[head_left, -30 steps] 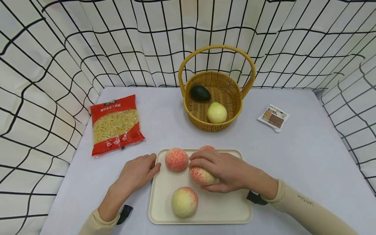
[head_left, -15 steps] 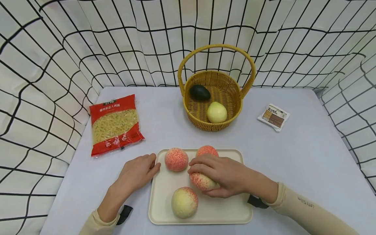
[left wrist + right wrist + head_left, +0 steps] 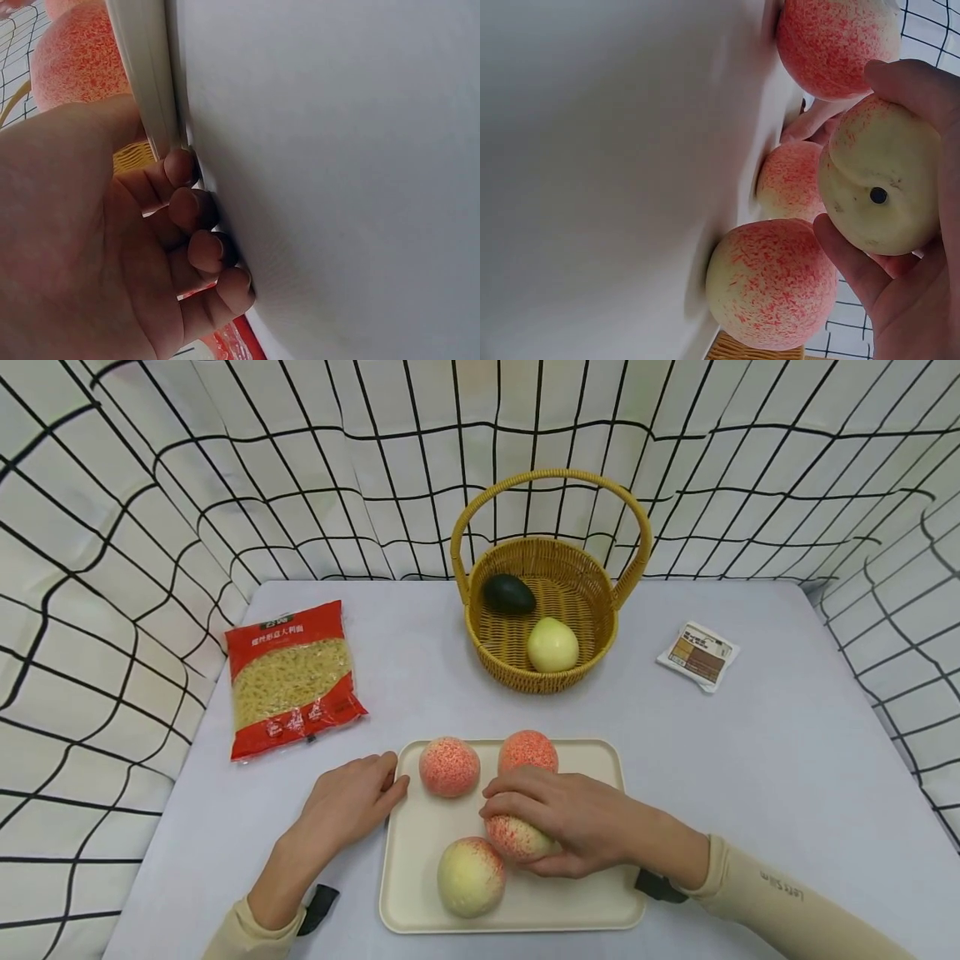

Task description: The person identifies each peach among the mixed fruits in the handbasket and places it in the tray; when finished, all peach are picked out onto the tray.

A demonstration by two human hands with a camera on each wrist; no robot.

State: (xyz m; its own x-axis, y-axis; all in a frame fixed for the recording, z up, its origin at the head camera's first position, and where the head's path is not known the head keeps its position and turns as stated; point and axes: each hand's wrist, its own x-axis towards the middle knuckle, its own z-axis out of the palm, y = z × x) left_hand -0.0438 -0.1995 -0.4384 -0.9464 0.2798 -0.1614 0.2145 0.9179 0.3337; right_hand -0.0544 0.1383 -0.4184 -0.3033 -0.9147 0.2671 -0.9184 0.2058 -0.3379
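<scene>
In the head view my right hand grips a pale peach with red speckles above the cream tray. Its thumb and fingers are on opposite sides of the fruit. The right wrist view shows the held peach raised off the tray, a dark round hole at its end. Three other peaches sit on the tray: one at back left, one at back right, and a yellower one at front left. At the tray's left rim, my left hand holds the edge between thumb and curled fingers.
Behind the tray stands a wicker basket with a tall handle, containing a dark green avocado-shaped item and a pale yellow-green fruit. A pasta bag lies left; a small packet lies right. Black-gridded white cloth surrounds the table.
My right hand has drawn the held peach a little toward the near side, uncovering more of the back right peach. My left hand has stayed at the tray rim.
</scene>
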